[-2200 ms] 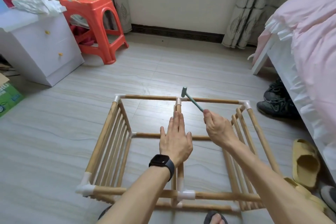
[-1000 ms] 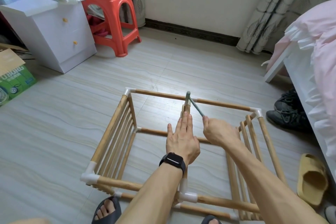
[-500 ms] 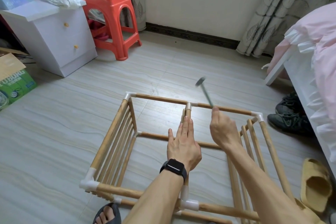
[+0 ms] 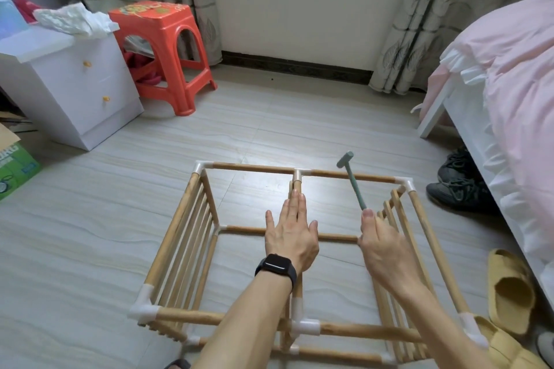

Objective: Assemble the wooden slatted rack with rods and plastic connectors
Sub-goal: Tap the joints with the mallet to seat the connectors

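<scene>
Far to the left of the wooden slatted rack with white plastic connectors, a green cardboard box is cut off by the edge. What is in it cannot be told. Behind the rack to the left, a white cabinet with two shut drawers is topped with a crumpled white cloth. Beside it, a red plastic stool is seen, with red cloth tucked under it.

The rack is laid on the floor like an open box. The left hand is laid flat on the rack's middle wooden rod, with the fingers straight and close together. A small green hammer is gripped by the right hand over the rack's right half. The hammer's head is held up, clear of the rack.

To the right of the rack, black shoes and yellow slippers are set beside a pink bed.
</scene>
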### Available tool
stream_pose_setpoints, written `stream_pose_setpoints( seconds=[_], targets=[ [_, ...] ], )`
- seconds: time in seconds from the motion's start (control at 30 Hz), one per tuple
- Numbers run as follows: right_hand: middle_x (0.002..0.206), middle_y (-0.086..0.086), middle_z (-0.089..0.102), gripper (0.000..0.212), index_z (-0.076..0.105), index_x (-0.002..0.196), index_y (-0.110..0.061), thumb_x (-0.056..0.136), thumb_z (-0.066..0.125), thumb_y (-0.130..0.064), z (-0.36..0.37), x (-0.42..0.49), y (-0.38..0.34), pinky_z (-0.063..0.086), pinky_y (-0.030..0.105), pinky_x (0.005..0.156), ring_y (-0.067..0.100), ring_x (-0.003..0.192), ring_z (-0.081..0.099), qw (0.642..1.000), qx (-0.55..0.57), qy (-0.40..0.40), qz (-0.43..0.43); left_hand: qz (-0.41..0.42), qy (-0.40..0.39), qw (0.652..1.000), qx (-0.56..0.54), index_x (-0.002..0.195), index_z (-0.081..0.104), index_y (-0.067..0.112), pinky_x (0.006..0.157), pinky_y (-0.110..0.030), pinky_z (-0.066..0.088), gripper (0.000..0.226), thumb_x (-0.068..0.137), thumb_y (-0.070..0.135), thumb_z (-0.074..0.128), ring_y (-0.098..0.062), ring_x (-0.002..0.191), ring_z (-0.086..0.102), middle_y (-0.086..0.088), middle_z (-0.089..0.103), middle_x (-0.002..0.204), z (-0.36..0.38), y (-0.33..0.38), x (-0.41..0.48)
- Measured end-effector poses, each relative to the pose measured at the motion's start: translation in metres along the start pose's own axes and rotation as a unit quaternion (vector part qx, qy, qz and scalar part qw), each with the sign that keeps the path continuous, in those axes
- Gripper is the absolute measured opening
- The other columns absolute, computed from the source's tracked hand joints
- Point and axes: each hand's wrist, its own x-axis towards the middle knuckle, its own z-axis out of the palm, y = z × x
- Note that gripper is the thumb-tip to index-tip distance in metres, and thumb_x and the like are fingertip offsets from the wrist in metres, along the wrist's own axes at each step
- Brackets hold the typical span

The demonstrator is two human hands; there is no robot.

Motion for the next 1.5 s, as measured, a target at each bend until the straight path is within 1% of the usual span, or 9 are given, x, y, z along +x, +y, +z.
stream_pose_setpoints(
  seconds=[0.23, 0.53, 0.67, 0.77, 0.9, 1.03, 1.2, 1.37, 1.5],
  targets=[
    [0.072, -0.015, 0.058, 0.052, 0.057, 0.076, -0.031, 0.106, 0.019, -0.048, 0.023, -0.08, 0.058, 0.042, 0.034, 0.075, 0.004, 0.077, 0.055, 0.996, -0.017, 0.063, -0.054, -0.002, 0.013, 0.999, 0.047, 0.162, 0.001, 0.02, 0.124, -0.055, 0.005, 0.06, 0.107, 0.042, 0.013, -0.017, 0.156, 0.003, 0.005, -0.005, 0.169, -0.016, -0.001, 0.061],
    [0.072, -0.012, 0.056, 0.065, 0.059, 0.076, -0.017, 0.1, 0.012, -0.056, 0.04, -0.037, 0.056, 0.033, 0.037, 0.1, 0.001, 0.083, 0.048, 0.992, 0.069, 0.095, -0.051, 0.028, 0.068, 0.997, -0.034, 0.157, 0.026, 0.019, 0.124, -0.051, 0.01, 0.055, 0.108, 0.043, 0.018, -0.021, 0.153, 0.019, -0.002, 0.027, 0.164, -0.041, -0.009, -0.014],
    [0.074, -0.011, 0.056, 0.058, 0.061, 0.077, -0.014, 0.108, 0.021, -0.044, 0.028, -0.028, 0.044, 0.037, 0.037, 0.085, 0.015, 0.086, 0.051, 0.996, 0.06, 0.056, -0.037, 0.033, 0.065, 0.997, -0.01, 0.16, 0.015, 0.02, 0.126, -0.044, 0.001, 0.061, 0.107, 0.048, 0.017, -0.018, 0.156, 0.004, -0.003, 0.012, 0.168, -0.018, -0.046, -0.09],
    [0.073, -0.009, 0.054, 0.054, 0.061, 0.078, -0.013, 0.109, 0.026, -0.039, 0.016, -0.044, 0.032, 0.033, 0.034, 0.072, 0.018, 0.083, 0.052, 0.998, 0.023, 0.029, -0.052, 0.042, 0.028, 0.996, 0.073, 0.157, -0.017, 0.023, 0.12, -0.038, -0.018, 0.07, 0.096, 0.055, -0.005, -0.016, 0.15, -0.026, 0.001, -0.023, 0.165, 0.001, -0.07, -0.11],
    [0.058, -0.003, 0.05, 0.051, 0.049, 0.073, -0.019, 0.105, 0.023, -0.049, 0.016, -0.087, 0.03, 0.039, 0.036, 0.053, 0.012, 0.055, 0.048, 0.995, 0.03, -0.028, -0.089, 0.04, 0.028, 0.996, 0.081, 0.152, -0.026, 0.023, 0.118, -0.036, -0.023, 0.071, 0.091, 0.058, -0.016, -0.016, 0.146, -0.034, 0.005, -0.036, 0.158, 0.001, -0.07, -0.106],
    [0.075, 0.004, 0.066, 0.055, 0.059, 0.093, -0.023, 0.104, 0.015, -0.055, 0.028, -0.105, 0.035, 0.05, 0.043, 0.068, 0.029, 0.075, 0.063, 0.981, -0.174, -0.078, -0.026, 0.048, 0.018, 0.995, 0.083, 0.153, -0.026, 0.024, 0.117, -0.036, -0.023, 0.08, 0.082, 0.061, -0.023, -0.015, 0.144, -0.034, 0.006, -0.036, 0.158, -0.003, -0.069, -0.106],
    [0.048, -0.002, 0.047, 0.054, 0.048, 0.07, -0.019, 0.103, 0.023, -0.054, 0.015, -0.098, 0.007, 0.037, 0.043, 0.043, 0.012, 0.041, 0.043, 0.995, 0.025, -0.01, -0.097, 0.045, 0.009, 0.995, 0.083, 0.151, -0.028, 0.024, 0.119, -0.037, -0.02, 0.078, 0.083, 0.061, -0.019, -0.014, 0.145, -0.031, 0.006, -0.033, 0.158, -0.008, -0.071, -0.105],
    [0.049, 0.0, 0.034, 0.063, 0.041, 0.063, -0.016, 0.102, 0.02, -0.061, 0.006, -0.1, -0.005, 0.026, 0.027, 0.041, 0.012, 0.042, 0.032, 0.948, 0.237, 0.081, -0.193, 0.037, -0.007, 0.997, 0.074, 0.152, -0.025, 0.023, 0.124, -0.04, -0.013, 0.063, 0.106, 0.049, 0.008, -0.015, 0.15, -0.026, 0.007, -0.033, 0.157, -0.011, -0.068, -0.105],
    [0.065, 0.004, 0.061, 0.067, 0.053, 0.079, -0.023, 0.094, 0.004, -0.066, 0.023, -0.108, 0.027, 0.052, 0.046, 0.061, 0.02, 0.061, 0.06, 0.979, -0.17, -0.095, -0.058, 0.043, -0.011, 0.996, 0.079, 0.15, -0.027, 0.024, 0.124, -0.041, -0.014, 0.062, 0.105, 0.047, 0.009, -0.015, 0.149, -0.026, 0.006, -0.032, 0.16, -0.011, -0.07, -0.106]
  ],
)
